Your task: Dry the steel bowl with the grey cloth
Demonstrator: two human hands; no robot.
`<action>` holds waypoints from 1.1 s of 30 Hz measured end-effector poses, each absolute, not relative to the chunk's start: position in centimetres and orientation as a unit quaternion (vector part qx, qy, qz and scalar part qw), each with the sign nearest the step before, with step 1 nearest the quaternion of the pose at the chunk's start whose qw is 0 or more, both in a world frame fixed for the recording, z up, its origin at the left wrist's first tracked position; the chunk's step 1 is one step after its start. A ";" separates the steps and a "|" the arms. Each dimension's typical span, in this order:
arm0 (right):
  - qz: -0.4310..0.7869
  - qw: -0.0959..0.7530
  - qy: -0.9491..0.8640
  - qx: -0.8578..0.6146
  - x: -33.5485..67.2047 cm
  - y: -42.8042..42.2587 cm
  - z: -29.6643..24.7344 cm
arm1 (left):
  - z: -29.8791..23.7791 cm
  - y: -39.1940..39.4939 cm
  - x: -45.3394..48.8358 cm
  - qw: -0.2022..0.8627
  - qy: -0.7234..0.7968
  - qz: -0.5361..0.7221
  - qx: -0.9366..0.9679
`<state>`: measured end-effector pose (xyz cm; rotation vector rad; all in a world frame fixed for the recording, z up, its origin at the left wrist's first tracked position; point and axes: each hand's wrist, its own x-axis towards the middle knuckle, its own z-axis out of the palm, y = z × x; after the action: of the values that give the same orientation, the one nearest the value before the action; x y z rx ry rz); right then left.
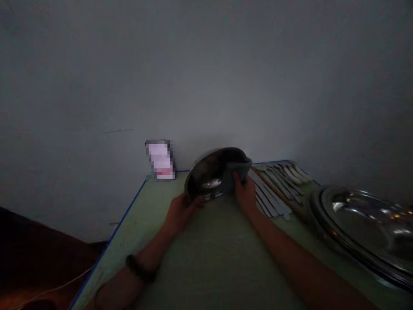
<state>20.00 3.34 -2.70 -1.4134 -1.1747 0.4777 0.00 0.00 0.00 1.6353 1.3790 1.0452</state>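
A shiny metal bowl (206, 176) is held up above the table, tilted so its hollow side partly faces me. At its lower left rim, my left hand (183, 210) grips it with the fingers curled underneath. My right hand (244, 189) is closed on a grey cloth (229, 175), which is pressed over the bowl's right rim and inner side. Some of the right fingers are hidden behind the cloth and bowl. Just right of that hand lies a row of metal cutlery (266, 198) on the table.
A green tabletop (206, 258) with a blue edge meets a grey wall (206, 77). Stacked metal plates (361, 228) stand at the right. More cutlery (287, 174) lies at the back right. A phone (160, 160) with a lit screen leans on the wall.
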 end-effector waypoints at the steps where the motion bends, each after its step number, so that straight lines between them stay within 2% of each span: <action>1: 0.212 0.576 -0.514 -0.599 19.8 3.2 -2.7 | -0.2 0.1 0.0 0.400 0.518 0.415 0.633; 4: 0.229 0.567 -0.532 -0.586 19.2 3.0 -2.7 | -0.7 0.6 0.0 0.435 0.487 0.415 0.634; 8: 0.234 0.576 -0.524 -0.582 19.2 3.0 -2.6 | -1.1 1.0 0.0 0.382 0.516 0.385 0.662; 14: 0.223 0.611 -0.482 -0.587 19.8 3.0 -2.3 | -0.8 0.3 0.6 0.331 0.518 0.476 0.628; 20: 0.244 0.610 -0.465 -0.593 19.0 2.6 -2.3 | -1.2 0.2 1.1 0.474 0.426 0.498 0.588; 22: 0.252 0.606 -0.468 -0.592 18.5 2.4 -2.4 | -1.5 0.5 1.0 0.485 0.425 0.476 0.598; 26: 0.253 0.607 -0.477 -0.583 18.1 2.3 -2.5 | -1.8 1.0 0.7 0.419 0.484 0.409 0.650; 33: 0.237 0.641 -0.466 -0.562 18.6 2.7 -2.9 | -0.3 0.0 0.3 0.262 0.537 0.487 0.638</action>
<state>18.60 2.71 -2.87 -1.2804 -1.0626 0.5400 0.35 -0.02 -0.35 1.7268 1.4521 1.3169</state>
